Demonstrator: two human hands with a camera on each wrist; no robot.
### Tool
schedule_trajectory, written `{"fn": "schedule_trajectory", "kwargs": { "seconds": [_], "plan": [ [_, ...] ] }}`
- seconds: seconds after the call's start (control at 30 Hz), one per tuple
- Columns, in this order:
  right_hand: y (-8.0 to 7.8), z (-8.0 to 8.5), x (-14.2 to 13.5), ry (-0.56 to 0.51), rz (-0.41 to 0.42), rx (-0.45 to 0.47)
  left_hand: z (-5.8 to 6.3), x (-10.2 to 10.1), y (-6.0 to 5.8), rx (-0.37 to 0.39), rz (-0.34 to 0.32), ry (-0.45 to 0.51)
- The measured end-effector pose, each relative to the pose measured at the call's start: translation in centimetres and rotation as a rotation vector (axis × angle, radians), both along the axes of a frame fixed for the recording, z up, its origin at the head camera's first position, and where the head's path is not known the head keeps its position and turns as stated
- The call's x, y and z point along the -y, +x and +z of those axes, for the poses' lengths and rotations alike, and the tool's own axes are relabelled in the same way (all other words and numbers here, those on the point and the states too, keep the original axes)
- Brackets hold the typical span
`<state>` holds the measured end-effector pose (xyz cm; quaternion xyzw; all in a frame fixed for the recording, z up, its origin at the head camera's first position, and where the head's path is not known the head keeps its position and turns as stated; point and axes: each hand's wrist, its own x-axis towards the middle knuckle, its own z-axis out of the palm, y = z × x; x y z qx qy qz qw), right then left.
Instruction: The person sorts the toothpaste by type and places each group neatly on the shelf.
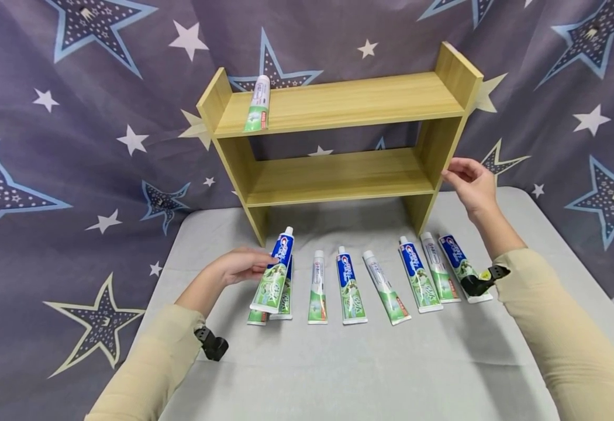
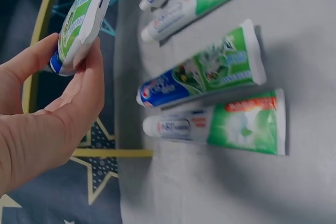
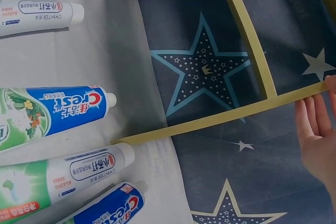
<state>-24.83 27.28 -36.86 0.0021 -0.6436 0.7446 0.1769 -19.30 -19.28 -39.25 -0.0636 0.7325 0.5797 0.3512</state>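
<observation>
My left hand (image 1: pixel 245 265) pinches a blue-and-green Crest toothpaste tube (image 1: pixel 275 275), raised above the table with its cap pointing away. In the left wrist view the held tube (image 2: pixel 84 19) is edge-on between thumb and fingers. Two more tubes lie below it, partly hidden. My right hand (image 1: pixel 472 184) grips the front edge of the wooden shelf's right side panel (image 1: pixel 442 149), thumb on one side and fingers on the other. On the top board, at its left end, lies a white-and-green toothpaste tube (image 1: pixel 257 105).
Several tubes lie in a row before the shelf: a white-and-green tube (image 1: pixel 317 289), a Crest tube (image 1: pixel 351 286), another white tube (image 1: pixel 386 286), and a group at right including a Crest tube (image 1: pixel 420 275). A grey cloth covers the table (image 1: pixel 370 374). A star-patterned curtain (image 1: pixel 102 234) hangs behind.
</observation>
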Motion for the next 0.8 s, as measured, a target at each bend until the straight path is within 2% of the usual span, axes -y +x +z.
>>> {"fn": "schedule_trajectory", "kwargs": {
  "seconds": [0.27,0.33,0.53,0.8],
  "plan": [
    [0.1,0.5,0.0,-0.014,-0.005,-0.016,1.4,-0.4,-0.4,-0.043,-0.067,0.122],
    [0.2,0.5,0.0,-0.003,-0.006,-0.015,1.8,-0.4,-0.5,-0.049,-0.056,0.121],
    [0.3,0.6,0.1,0.022,-0.02,0.0,2.9,-1.4,-1.3,-0.029,0.036,0.048],
    [0.2,0.6,0.2,-0.002,-0.021,0.003,5.8,-2.4,-2.8,0.008,0.093,0.072]
  ]
}}
